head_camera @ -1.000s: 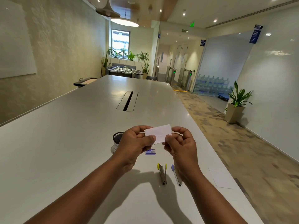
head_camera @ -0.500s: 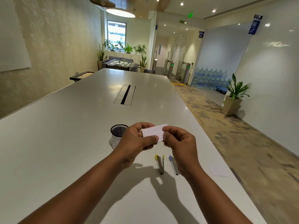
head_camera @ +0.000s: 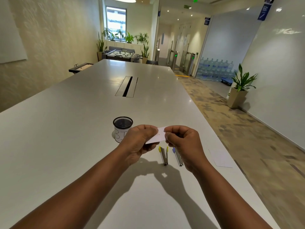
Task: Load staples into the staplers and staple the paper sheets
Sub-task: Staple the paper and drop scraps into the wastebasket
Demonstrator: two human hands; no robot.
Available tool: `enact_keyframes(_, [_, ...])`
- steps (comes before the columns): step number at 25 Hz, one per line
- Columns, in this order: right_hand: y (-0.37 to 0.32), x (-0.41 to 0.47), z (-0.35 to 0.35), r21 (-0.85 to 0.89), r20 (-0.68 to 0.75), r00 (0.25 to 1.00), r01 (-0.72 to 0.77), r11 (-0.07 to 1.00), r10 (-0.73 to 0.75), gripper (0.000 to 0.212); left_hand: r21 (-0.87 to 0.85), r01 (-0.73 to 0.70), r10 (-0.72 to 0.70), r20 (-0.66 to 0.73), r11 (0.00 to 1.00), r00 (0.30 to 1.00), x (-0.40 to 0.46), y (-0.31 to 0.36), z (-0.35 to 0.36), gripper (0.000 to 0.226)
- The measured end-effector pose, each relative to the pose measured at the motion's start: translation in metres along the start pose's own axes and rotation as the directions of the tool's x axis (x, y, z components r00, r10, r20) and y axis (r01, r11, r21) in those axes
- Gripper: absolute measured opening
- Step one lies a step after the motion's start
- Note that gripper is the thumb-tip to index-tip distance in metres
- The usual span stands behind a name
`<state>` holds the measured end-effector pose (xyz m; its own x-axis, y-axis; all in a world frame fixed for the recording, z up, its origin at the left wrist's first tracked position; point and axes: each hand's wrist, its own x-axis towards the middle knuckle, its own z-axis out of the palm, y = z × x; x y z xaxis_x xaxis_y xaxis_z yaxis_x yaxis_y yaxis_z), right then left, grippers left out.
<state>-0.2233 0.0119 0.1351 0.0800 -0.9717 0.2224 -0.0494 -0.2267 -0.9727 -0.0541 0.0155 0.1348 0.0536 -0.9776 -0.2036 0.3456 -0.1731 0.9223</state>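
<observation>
1. Both hands pinch one small white paper slip (head_camera: 159,135) above the long pale grey counter (head_camera: 66,129): left hand (head_camera: 140,142) grips its left end, right hand (head_camera: 183,144) its right end.
2. Nearer the person than the slip, a yellow-tipped metal stapler (head_camera: 163,156) lies beside a blue-tipped metal stapler (head_camera: 177,157).
3. A black mesh cup (head_camera: 122,128) stands just left of the slip.
4. A loose white sheet (head_camera: 222,158) lies well right of the slip.

A black mesh cup (head_camera: 122,123) with a white label stands on the long white table (head_camera: 66,129). Farther along the tabletop lies a cable slot (head_camera: 127,86). A foosball table (head_camera: 121,55) stands beyond the far end, water bottles (head_camera: 216,69) are stacked far right, and a potted plant (head_camera: 239,90) stands right.
</observation>
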Motion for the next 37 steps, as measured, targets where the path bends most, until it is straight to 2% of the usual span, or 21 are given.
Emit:
enact_keyframes(3, [0.003, 0.000, 0.001, 0.010, 0.000, 1.000, -0.026, 1.000, 0.026, 0.018, -0.040, 0.020, -0.022, -0.053, 0.999, 0.998, 0.001, -0.001, 0.000, 0.008])
enact_keyframes(7, [0.007, 0.000, -0.001, 0.045, -0.013, 0.997, -0.070, 0.996, 0.071, 0.017, -0.053, 0.039, -0.040, -0.013, 0.998, 0.999, 0.000, -0.002, -0.002, 0.011])
enact_keyframes(10, [0.009, 0.001, -0.002, 0.051, -0.018, 0.996, -0.089, 0.995, 0.090, 0.015, -0.065, 0.019, -0.018, 0.015, 0.998, 1.000, 0.000, -0.004, -0.003, 0.023])
enact_keyframes(13, [0.010, 0.002, -0.003, 0.056, -0.028, 0.996, -0.089, 0.994, 0.090, 0.013, -0.001, -0.048, 0.048, 0.028, 0.999, 0.998, 0.001, -0.005, -0.002, 0.035])
enact_keyframes(15, [0.010, 0.002, -0.003, 0.061, -0.041, 0.995, -0.085, 0.995, 0.087, 0.013, 0.040, -0.066, 0.064, 0.045, 0.997, 0.997, 0.001, -0.006, -0.002, 0.034])
enact_keyframes(20, [0.009, 0.003, -0.004, 0.044, -0.047, 0.995, -0.088, 0.995, 0.090, 0.018, 0.021, -0.019, 0.017, 0.100, 1.000, 0.995, 0.002, -0.006, -0.003, 0.019])
enact_keyframes(27, [0.008, 0.002, -0.002, 0.022, -0.028, 0.997, -0.071, 0.997, 0.071, 0.019, -0.023, 0.018, -0.017, 0.027, 1.000, 0.999, 0.008, -0.010, -0.002, 0.011])
enact_keyframes(31, [0.007, 0.002, -0.002, 0.005, -0.025, 0.998, -0.056, 0.998, 0.056, 0.020, -0.023, 0.010, -0.009, 0.020, 1.000, 1.000, 0.010, -0.012, -0.002, 0.012])
enact_keyframes(35, [0.008, 0.002, -0.003, 0.003, -0.038, 0.997, -0.064, 0.998, 0.064, 0.016, 0.019, -0.006, 0.005, 0.072, 1.000, 0.997, 0.010, -0.014, -0.002, 0.026])
enact_keyframes(37, [0.009, 0.001, -0.004, 0.012, -0.037, 0.997, -0.065, 0.998, 0.065, 0.015, 0.012, 0.001, -0.002, 0.065, 1.000, 0.998, 0.010, -0.016, -0.001, 0.020])
